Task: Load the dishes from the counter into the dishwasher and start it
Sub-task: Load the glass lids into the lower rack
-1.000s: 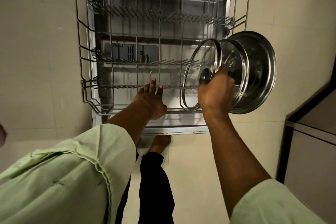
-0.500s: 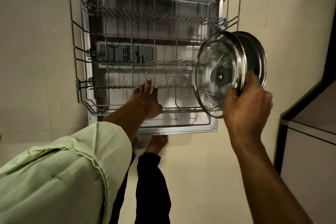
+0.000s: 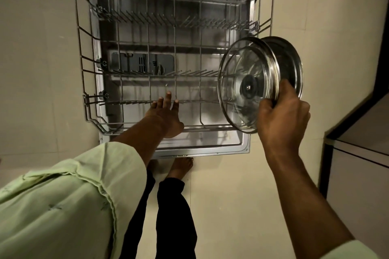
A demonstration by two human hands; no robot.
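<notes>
Head view: the loading step is seen in hand. A glass lid (image 3: 242, 82) and a steel plate (image 3: 293, 63) close behind it are gripped together at their lower edge by the right hand (image 3: 282, 115). They are held on edge in the air, over the right side of the pulled-out lower rack (image 3: 126, 102), and are not yet set into it. The left hand (image 3: 166, 115) is stretched out over the front of the rack with straight fingers and nothing is held in it; whether the wire is touched cannot be told. For the next move, it is judged that the two pieces must be parted. Each should be lowered upright between the tines, probably with help of the free hand, so that the glass is not knocked against the wire.
</notes>
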